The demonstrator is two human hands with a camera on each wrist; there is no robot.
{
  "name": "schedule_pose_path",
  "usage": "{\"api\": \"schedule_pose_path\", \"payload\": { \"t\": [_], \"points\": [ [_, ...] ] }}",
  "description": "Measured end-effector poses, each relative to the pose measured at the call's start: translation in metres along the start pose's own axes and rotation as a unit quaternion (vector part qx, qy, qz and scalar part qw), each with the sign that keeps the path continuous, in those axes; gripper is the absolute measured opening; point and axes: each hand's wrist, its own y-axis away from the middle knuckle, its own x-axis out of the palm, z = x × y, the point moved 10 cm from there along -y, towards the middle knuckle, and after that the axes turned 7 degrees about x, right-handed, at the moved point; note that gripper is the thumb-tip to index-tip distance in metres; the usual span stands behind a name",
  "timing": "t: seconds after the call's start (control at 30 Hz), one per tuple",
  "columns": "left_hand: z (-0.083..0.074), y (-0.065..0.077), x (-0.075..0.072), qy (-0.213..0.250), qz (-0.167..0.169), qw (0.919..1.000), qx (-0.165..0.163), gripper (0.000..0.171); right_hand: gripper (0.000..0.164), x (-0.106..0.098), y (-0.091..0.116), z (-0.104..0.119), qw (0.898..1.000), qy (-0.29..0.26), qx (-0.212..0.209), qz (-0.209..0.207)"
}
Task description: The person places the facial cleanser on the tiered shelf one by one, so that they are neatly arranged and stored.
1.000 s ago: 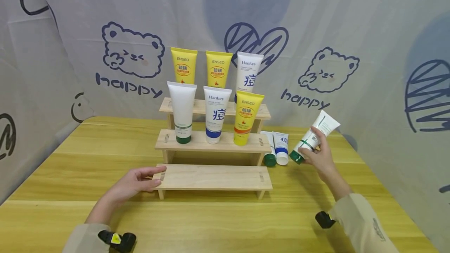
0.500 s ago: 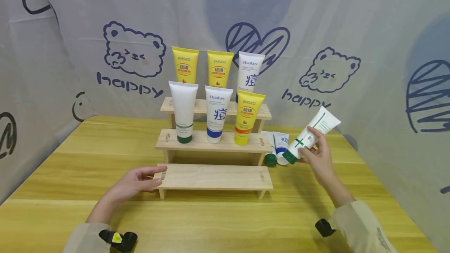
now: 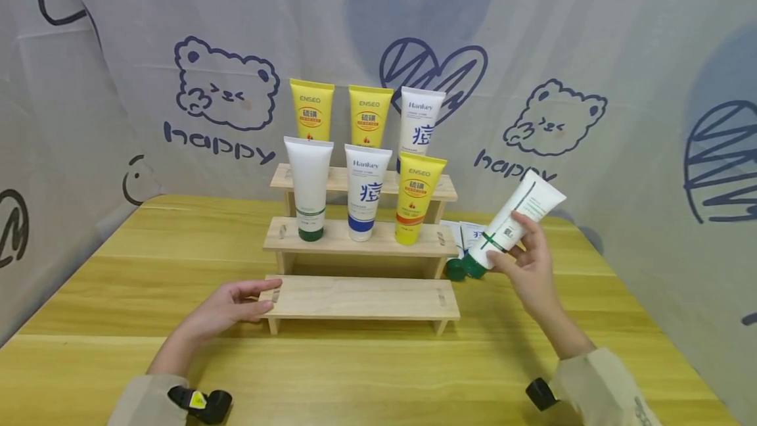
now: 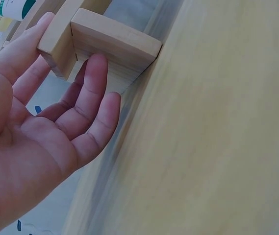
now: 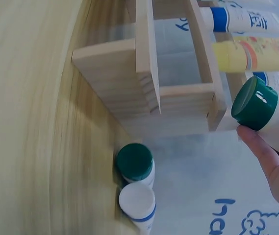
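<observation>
My right hand (image 3: 530, 275) holds a white squeeze tube (image 3: 504, 229) with a green cap, tilted cap-down to the left, above the table right of a wooden tiered stand (image 3: 361, 298). In the right wrist view its green cap (image 5: 255, 104) points toward the stand, and much of the tube is out of frame. At the left end of the lowest tier, my left hand (image 3: 221, 311) pinches the board between thumb and fingers. The left wrist view shows the thumb on the board (image 4: 63, 36), with other fingers loosely curled by the support.
The middle tier bears a white tube (image 3: 307, 183), a blue-and-white tube (image 3: 363, 192) and a yellow tube (image 3: 416, 196). Two yellow tubes and one white tube stand on the top tier. Beside the stand lie a green-capped tube (image 5: 135, 161) and a white-capped tube (image 5: 137, 200).
The right hand has moved left with the tube, which now partly covers the tubes lying beside the stand. My left hand keeps its place on the lowest tier.
</observation>
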Motion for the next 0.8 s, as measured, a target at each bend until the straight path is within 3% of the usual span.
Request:
{"api": "schedule_pose_path", "payload": {
  "t": [0.37, 0.53, 0.8],
  "points": [
    [0.001, -0.001, 0.001, 0.004, 0.005, 1.0000, 0.006, 0.053, 0.068, 0.033, 0.011, 0.026, 0.995, -0.021, -0.077, 0.062],
    [0.002, -0.001, 0.000, 0.005, 0.003, 1.0000, 0.003, 0.054, 0.067, 0.047, 0.012, 0.031, 0.993, -0.036, -0.078, 0.080],
    [0.003, -0.001, 0.000, 0.005, 0.002, 1.0000, -0.001, 0.054, 0.064, 0.079, 0.013, 0.026, 0.991, -0.008, -0.076, 0.107]
  ]
}}
